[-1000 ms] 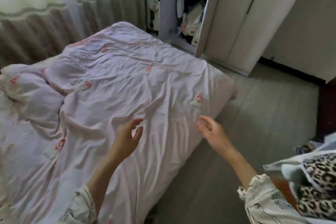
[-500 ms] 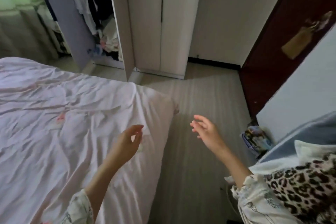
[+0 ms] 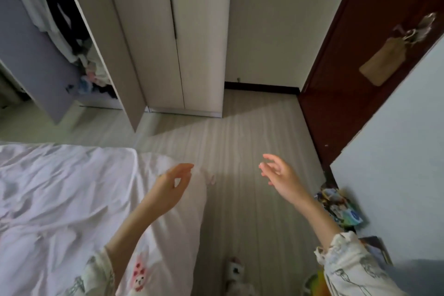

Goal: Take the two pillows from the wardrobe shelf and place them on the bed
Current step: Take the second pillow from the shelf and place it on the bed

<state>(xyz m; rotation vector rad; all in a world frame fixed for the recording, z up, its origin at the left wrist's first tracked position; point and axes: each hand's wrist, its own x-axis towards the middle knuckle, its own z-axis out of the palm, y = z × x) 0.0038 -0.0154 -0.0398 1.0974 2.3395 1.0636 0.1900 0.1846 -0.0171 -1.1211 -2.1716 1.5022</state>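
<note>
Standing at the corner of the bed (image 3: 60, 194), the person holds both arms out in front, and both hands are empty. The left hand (image 3: 171, 184) hangs above the bed's edge with fingers loosely curled, thumb and forefinger nearly meeting but pinching nothing. The right hand (image 3: 280, 175) is raised over the pale striped floor (image 3: 240, 151), palm turned inward, fingers spread and relaxed. The two hands are apart from each other, with bare floor between them. Both forearms come out of frilled, printed sleeves (image 3: 348, 262).

The bed is covered with a crumpled whitish-pink sheet that carries a small cartoon rabbit print (image 3: 139, 276) near its lower edge. I can see no pillow lying on the part of the bed in view.

Across the floor stands the wardrobe (image 3: 168, 43), its right-hand doors closed and its left door (image 3: 108, 38) swung open. Inside the open section hang dark and white clothes (image 3: 48, 7), with a jumbled heap of garments (image 3: 91, 77) at the bottom. Whether any pillow sits among them I cannot tell; no shelf with pillows is plainly visible.

To the right, a dark red-brown door (image 3: 360, 67) has keys and a tan tag (image 3: 377, 60) dangling from its lock. Beside it a pale wall panel (image 3: 396, 151) juts forward, and colourful packets (image 3: 341, 206) lie piled on the floor at its foot.
</note>
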